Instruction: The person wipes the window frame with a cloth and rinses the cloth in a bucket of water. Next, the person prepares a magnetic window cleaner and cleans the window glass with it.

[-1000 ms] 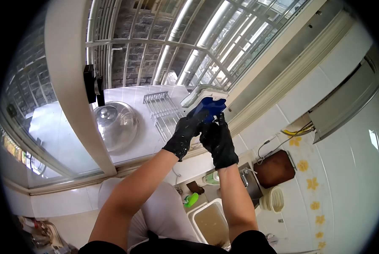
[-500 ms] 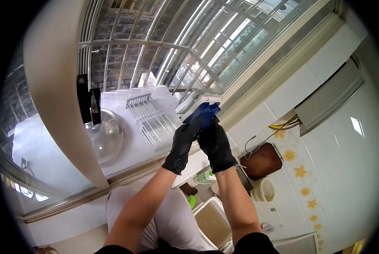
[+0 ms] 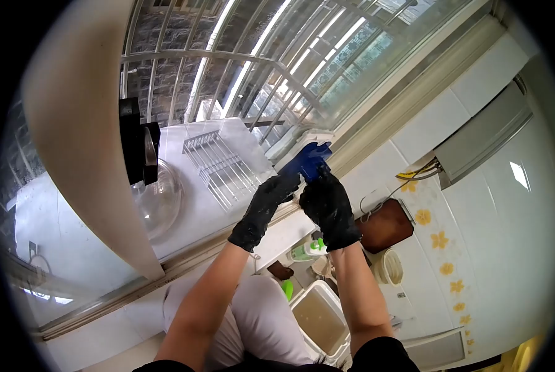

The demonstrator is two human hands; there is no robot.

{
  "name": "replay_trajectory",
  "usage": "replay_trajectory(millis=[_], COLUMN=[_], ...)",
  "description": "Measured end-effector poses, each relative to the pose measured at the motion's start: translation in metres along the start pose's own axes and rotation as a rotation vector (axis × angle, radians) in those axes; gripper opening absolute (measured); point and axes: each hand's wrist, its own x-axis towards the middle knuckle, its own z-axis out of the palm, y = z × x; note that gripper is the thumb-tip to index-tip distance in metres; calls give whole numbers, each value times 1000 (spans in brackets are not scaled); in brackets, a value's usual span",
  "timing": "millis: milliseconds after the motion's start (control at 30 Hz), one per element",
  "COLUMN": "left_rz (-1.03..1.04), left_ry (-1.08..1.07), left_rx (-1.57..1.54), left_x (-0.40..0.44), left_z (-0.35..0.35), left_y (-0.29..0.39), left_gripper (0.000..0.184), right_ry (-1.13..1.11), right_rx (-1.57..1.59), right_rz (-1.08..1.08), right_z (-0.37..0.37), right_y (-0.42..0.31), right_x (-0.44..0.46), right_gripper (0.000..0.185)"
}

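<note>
Both of my hands wear black gloves that look wet. Between them is a dark blue cloth [image 3: 309,162], bunched up, its folds partly hidden by my fingers. My left hand [image 3: 276,193] closes on its near left side. My right hand [image 3: 328,208] grips it from the right, just below. Behind the cloth, a pale, whitish thing [image 3: 299,141] lies by the window frame [image 3: 376,133]; I cannot make out what it is.
Outside the window are a metal rack [image 3: 218,167], a clear glass lid [image 3: 159,198] and metal bars [image 3: 197,56]. Below me stand a white basin [image 3: 299,302] of murky water, a green-and-white bottle [image 3: 303,250] and a beige container [image 3: 389,266]. A brown board [image 3: 386,228] leans right.
The view has shifted slightly. My hands have moved a little apart, the right one to the right and the left one lower, with the blue cloth still between them.
</note>
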Motion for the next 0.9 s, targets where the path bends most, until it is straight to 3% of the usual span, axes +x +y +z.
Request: replay_trajectory(millis=[67,167,300,367,400,467,600,700,833,900], left_rz=[-48,-63,-72,-35,-37,-52,-66,-39,-78,21], left_ry=[18,12,-4,-8,-14,16,15,33,30,3], left_rx=[2,29,8,6,6,18,64,51,57,7], left_x=[-2,-3,-3,-6,-3,-3,-1,-4,0,1], left_z=[3,4,2,5,4,3,4,6,-3,-18], left_y=[2,6,6,10,9,5,7,5,0,-14], left_gripper=[35,36,36,34,34,34,36,37,33,34], right_ry=[437,496,507,460,465,612,684,533,636,707], right_rx=[275,58,124,-406,-406,196,-76,13,188,82], right_rz=[313,258,143,-125,-130,360,183,129,127,162], right_z=[20,10,10,20,22,49,43,43,57,62], right_y=[-11,-13,2,4,-1,-23,-11,-13,-16,-13], right_x=[-4,0,6,7,5,-3,11,2,9,9], right_gripper=[17,21,25,26,26,26,28,28,30,33])
